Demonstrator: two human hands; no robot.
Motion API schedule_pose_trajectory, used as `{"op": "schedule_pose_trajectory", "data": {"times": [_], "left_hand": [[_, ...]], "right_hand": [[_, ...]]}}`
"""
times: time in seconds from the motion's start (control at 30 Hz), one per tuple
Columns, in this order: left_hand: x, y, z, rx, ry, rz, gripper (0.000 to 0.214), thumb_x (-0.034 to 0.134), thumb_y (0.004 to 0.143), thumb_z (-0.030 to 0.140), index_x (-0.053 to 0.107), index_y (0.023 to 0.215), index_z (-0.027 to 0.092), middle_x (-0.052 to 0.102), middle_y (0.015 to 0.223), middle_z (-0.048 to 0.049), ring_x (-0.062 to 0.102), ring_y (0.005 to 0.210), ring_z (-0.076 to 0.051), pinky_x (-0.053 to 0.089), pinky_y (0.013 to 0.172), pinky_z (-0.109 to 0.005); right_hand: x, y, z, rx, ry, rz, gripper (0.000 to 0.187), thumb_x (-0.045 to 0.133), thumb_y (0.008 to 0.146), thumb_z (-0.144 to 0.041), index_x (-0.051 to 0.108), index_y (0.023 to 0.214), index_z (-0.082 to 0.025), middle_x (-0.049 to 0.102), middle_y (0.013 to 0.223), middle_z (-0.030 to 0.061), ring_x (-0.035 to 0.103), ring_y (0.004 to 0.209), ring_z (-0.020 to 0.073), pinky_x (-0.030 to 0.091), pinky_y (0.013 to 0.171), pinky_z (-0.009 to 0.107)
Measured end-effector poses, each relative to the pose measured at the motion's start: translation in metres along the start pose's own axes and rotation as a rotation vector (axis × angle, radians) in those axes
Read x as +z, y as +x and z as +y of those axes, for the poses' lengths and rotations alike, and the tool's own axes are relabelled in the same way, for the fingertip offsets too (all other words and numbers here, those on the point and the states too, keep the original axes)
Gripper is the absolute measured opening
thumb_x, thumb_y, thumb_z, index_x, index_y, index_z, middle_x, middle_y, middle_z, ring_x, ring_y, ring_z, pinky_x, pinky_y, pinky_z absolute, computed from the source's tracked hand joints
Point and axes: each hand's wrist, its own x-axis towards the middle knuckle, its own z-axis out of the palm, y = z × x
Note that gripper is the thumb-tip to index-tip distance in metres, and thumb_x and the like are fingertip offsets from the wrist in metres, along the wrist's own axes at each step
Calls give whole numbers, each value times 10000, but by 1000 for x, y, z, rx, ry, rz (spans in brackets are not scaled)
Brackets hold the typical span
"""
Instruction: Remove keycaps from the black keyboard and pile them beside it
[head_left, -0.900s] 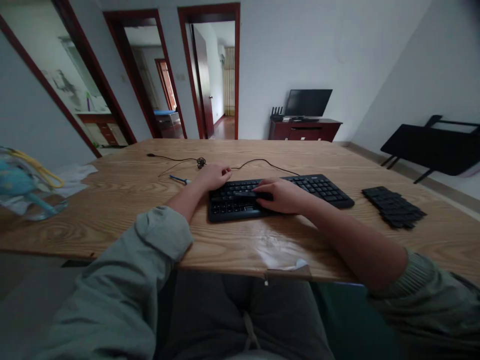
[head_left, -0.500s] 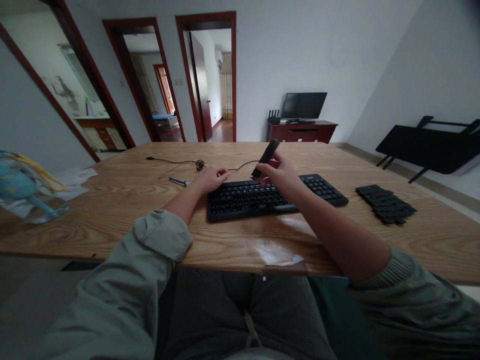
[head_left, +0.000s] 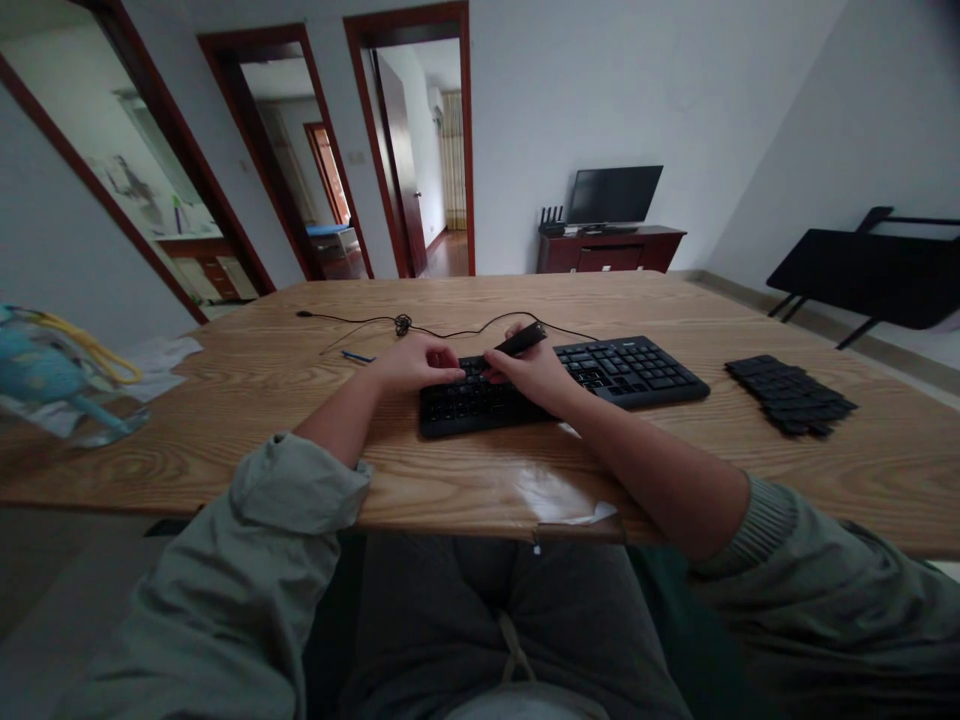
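A black keyboard [head_left: 652, 378] lies on the wooden table in front of me, its left part partly covered by my hands. My right hand [head_left: 534, 378] is closed round a slim black stick-like tool [head_left: 523, 340], tilted low over the keys; its exact kind is unclear. Close by, my left hand [head_left: 420, 364] rests at the keyboard's upper left, thumb and fingers drawn together at the keys. Whatever is between those fingertips is too small to make out. Behind the left wrist lies a thin blue stick [head_left: 357, 357], partly hidden.
The keyboard's cable [head_left: 480, 330] runs behind it to a knotted bundle [head_left: 403, 324]. Overlapping black pieces [head_left: 791, 395] form a patch on the right of the wooden table [head_left: 225, 430]. A light-blue object with a yellow cord [head_left: 45, 365] stands at the left edge.
My right hand has lowered the black tool leftward onto the keys, tilting it flatter. My left hand has shifted slightly right, onto the keyboard, its fingers nearing the right hand's.
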Motion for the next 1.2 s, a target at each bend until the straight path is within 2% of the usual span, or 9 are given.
{"op": "schedule_pose_trajectory", "data": {"times": [0.1, 0.2, 0.33, 0.47, 0.63, 0.93, 1.2], "left_hand": [[2, 0, 0, 7, 6, -21, 351, 719, 727, 486, 694, 828, 151, 654, 687, -18, 571, 622, -138, 392, 541, -239], [-1, 0, 3, 16, 9, -10, 358, 739, 713, 472, 696, 863, 150, 638, 678, -9, 553, 606, -129, 377, 520, -230], [-4, -3, 9, 35, 27, -70, 377, 745, 711, 474, 729, 910, 154, 628, 661, 0, 537, 593, -120, 378, 531, -229], [-3, -4, 11, 53, 22, -137, 314, 737, 722, 434, 761, 873, 159, 629, 644, -3, 527, 585, -117, 373, 536, -233], [-1, -5, 12, 58, 20, -112, 255, 725, 721, 402, 766, 803, 164, 664, 670, -17, 542, 613, -126, 378, 550, -233], [0, -5, 10, 58, 13, -105, 242, 687, 744, 386, 759, 822, 170, 689, 711, -23, 552, 619, -129, 389, 553, -234], [0, -5, 11, 58, 48, -148, 240, 687, 747, 388, 758, 820, 171, 703, 737, -34, 582, 654, -144, 418, 583, -244]], "right_hand": [[2, -1, 1, 37, -35, -75, 282, 690, 737, -277, 431, 841, -239, 573, 658, -52, 646, 603, 144, 561, 541, 264], [2, -2, 2, 54, -109, -109, 237, 677, 753, -271, 474, 868, -231, 587, 625, -42, 636, 579, 142, 531, 503, 243], [-2, -2, 2, 32, -145, -90, 215, 663, 776, -318, 492, 868, -225, 598, 624, -35, 623, 558, 137, 509, 487, 238], [-3, -3, 0, -26, -180, -84, 229, 656, 783, -368, 499, 862, -221, 595, 630, -35, 620, 565, 141, 507, 507, 254], [-3, -5, -4, -86, -254, -84, 229, 641, 786, -391, 513, 866, -219, 590, 630, -34, 610, 581, 148, 501, 535, 271], [-6, -4, -3, -145, -257, -82, 212, 631, 784, -380, 518, 865, -220, 573, 672, -30, 584, 594, 140, 489, 555, 276], [-6, -3, -4, -69, -222, -87, 174, 637, 742, -295, 499, 815, -219, 524, 627, -51, 556, 550, 126, 446, 515, 254]]}}
